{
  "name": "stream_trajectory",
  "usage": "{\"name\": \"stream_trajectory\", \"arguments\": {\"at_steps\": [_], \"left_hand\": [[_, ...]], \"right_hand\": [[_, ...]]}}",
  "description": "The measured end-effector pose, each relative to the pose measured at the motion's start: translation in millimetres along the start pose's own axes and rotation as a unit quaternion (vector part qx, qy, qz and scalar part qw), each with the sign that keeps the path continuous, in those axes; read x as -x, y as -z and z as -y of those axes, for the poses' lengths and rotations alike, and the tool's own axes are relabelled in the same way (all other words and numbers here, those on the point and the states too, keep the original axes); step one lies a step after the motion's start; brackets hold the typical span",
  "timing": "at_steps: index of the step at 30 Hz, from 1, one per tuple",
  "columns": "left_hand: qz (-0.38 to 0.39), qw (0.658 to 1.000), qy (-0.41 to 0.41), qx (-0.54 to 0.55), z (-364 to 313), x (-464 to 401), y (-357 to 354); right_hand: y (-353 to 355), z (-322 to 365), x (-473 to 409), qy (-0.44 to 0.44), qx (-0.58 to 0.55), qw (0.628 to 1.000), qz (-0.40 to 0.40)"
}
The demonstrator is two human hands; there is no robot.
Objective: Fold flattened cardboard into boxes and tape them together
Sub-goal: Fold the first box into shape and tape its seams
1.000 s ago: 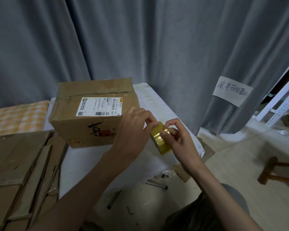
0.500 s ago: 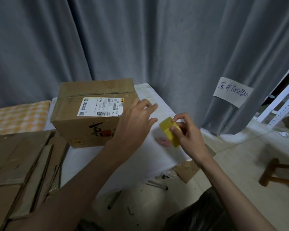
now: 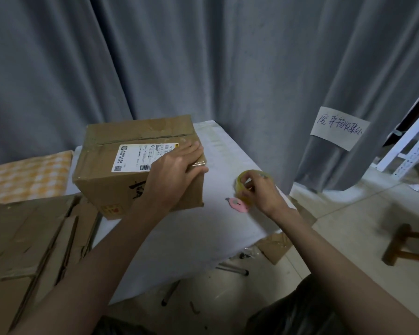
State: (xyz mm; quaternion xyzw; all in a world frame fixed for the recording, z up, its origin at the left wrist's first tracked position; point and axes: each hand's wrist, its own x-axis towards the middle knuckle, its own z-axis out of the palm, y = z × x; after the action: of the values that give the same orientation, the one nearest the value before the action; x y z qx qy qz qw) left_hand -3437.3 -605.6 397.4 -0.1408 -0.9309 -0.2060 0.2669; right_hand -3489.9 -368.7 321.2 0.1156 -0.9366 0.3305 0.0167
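A folded cardboard box [image 3: 111, 180] with a white shipping label stands on the white table [image 3: 191, 238]. My left hand [image 3: 177, 172] lies over the box's near right top corner, fingers on the top and thumb down the right side. My right hand [image 3: 259, 189] holds a yellowish roll of tape [image 3: 243, 181] down on the table to the right of the box. A small pink cutter [image 3: 238, 204] lies on the table just left of that hand.
Flattened cardboard sheets [image 3: 27, 240] are stacked at the left. A checked orange cloth [image 3: 22, 175] lies behind them. Grey curtains with a paper note [image 3: 339, 128] hang behind the table. A wooden stool [image 3: 406, 245] and a white rack [image 3: 411, 143] stand at the right.
My left hand let go of the tape roll and moved onto the box's corner. My right hand lowered the roll to the table beside the pink cutter.
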Motion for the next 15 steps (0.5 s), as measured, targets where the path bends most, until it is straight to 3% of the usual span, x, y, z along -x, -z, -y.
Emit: {"name": "stream_trajectory", "arguments": {"at_steps": [3,8,15], "left_hand": [[0.003,0.999,-0.035,-0.021,3,2,9],[0.012,0.995,-0.089,-0.036,5,15,24],[-0.026,0.990,-0.131,-0.041,-3,37,28]], "right_hand": [[8,14,-14,0.010,0.005,0.998,-0.060],[34,79,-50,0.126,-0.105,0.975,-0.149],[32,134,-101,0.217,-0.088,0.966,-0.109]]}}
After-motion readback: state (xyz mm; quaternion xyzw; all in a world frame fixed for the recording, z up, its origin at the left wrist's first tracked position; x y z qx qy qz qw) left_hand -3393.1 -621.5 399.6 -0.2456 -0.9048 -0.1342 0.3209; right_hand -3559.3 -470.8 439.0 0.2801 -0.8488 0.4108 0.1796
